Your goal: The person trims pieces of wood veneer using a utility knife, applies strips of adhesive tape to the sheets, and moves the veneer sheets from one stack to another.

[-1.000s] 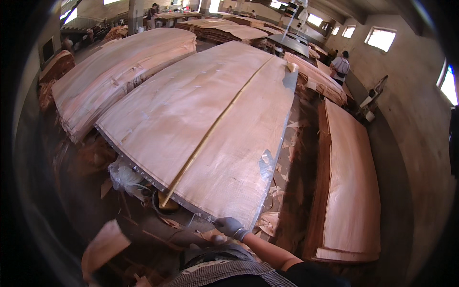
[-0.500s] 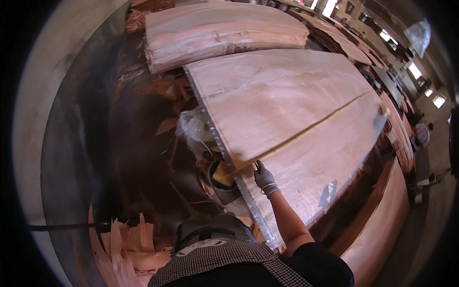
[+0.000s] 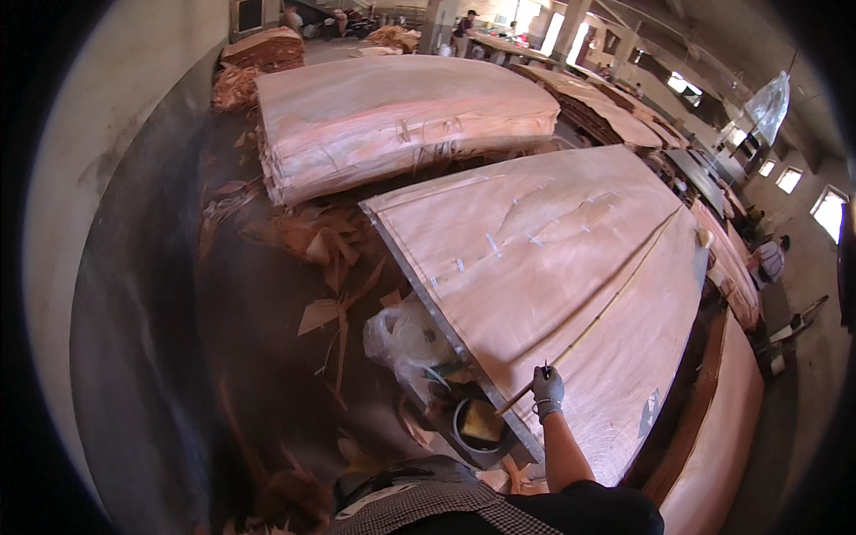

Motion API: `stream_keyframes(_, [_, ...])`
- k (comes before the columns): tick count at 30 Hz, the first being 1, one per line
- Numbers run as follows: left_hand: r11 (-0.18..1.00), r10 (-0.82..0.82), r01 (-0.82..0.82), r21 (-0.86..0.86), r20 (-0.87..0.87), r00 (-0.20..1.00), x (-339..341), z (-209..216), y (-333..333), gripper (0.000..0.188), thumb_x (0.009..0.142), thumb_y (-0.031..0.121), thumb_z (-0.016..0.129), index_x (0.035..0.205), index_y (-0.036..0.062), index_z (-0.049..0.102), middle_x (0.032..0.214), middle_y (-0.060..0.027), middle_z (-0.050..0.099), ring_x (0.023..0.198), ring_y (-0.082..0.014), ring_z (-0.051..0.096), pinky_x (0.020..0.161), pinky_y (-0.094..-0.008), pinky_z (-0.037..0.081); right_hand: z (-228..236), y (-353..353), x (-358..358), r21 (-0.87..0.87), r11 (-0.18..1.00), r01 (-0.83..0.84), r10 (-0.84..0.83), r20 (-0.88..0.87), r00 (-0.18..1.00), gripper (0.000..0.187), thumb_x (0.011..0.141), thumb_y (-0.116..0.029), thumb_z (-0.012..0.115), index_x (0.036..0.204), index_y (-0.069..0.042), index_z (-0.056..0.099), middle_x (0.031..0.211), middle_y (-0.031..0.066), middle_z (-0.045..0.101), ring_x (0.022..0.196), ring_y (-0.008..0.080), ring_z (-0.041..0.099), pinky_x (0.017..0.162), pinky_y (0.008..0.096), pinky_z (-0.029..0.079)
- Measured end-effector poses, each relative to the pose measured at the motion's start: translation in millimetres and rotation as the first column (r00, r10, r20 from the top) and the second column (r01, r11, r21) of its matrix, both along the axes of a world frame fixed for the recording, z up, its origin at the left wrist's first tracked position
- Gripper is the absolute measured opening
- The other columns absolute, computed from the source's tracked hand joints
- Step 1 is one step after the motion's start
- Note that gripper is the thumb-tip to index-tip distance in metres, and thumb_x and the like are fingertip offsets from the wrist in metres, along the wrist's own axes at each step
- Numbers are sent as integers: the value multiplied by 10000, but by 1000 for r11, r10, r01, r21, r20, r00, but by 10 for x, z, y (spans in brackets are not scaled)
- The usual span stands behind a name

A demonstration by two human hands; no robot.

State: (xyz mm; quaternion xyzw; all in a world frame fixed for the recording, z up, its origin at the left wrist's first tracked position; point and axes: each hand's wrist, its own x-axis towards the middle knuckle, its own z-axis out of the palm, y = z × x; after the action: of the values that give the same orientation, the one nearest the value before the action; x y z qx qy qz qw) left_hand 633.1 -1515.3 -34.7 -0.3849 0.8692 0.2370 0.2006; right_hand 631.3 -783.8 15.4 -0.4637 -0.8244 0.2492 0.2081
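My right hand (image 3: 548, 390), in a grey glove, is closed on a long thin wooden stick (image 3: 608, 306). A small dark pointed thing shows at its fingers; I cannot make out what it is. The stick slants across a large pale wood veneer sheet (image 3: 481, 308) with several small white tape pieces on it. Its near end sticks out past the sheet's metal-edged left side, close to a dark bucket (image 3: 457, 433). Inside that bucket sits a yellow block, like a sponge (image 3: 482, 422). My left hand is out of view.
A clear plastic bag (image 3: 403, 337) hangs beside the table edge. Veneer scraps (image 3: 323, 245) litter the dark floor at left. A thick veneer stack (image 3: 401, 111) stands beyond, another (image 3: 718, 419) at right. Other people (image 3: 770, 259) are farther off.
The view has tilted up and shifted, so the sheet, bucket and hand appear lower and farther right. My right hand still grips the stick, which stays across the sheet.
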Motion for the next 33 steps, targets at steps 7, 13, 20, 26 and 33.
stream_keyframes(7, [998,65,-62,-33,99,993,-724,-85,-1096,522,841,377,614,1232,33,576,1237,-205,588,1045,-369,595,875,-443,474,517,-357,-753,-537,819,200,-537,-597,596,115,824,-101,606,778,-110,501,547,10,477,406,157,469,340,305,380])
stream_keyframes(13, [957,-181,248,-153,353,918,-1432,430,-2206,544,823,388,627,1239,41,571,1253,-213,578,1062,-385,593,882,-455,474,901,-804,-2342,-545,837,38,-500,-736,457,117,895,-123,619,857,-115,509,545,-29,434,397,76,394,339,245,336])
stream_keyframes(20, [904,-426,422,71,54,903,-3847,711,-1587,533,878,307,587,1330,38,501,1346,-210,521,1245,-377,485,1039,-404,394,1084,-1748,-4646,-535,832,-147,-414,-776,477,129,890,-118,631,987,-83,554,587,-39,437,434,58,390,357,228,336])
stream_keyframes(26, [930,-365,353,98,164,916,-4683,663,-1927,541,878,362,553,1255,-25,548,1287,-269,540,1219,-392,509,1018,-454,406,1372,-2515,-7085,-623,712,-323,-448,-758,474,132,893,-136,597,960,-83,496,608,8,470,485,121,451,409,285,436])
stream_keyframes(33, [986,-162,141,87,310,937,-6092,369,-2347,563,878,384,543,1261,-29,546,1295,-261,539,1224,-387,504,1042,-415,394,1096,-3478,-9624,-545,726,-421,-307,-803,511,126,901,-125,612,828,-95,513,569,42,543,397,168,509,357,307,410])
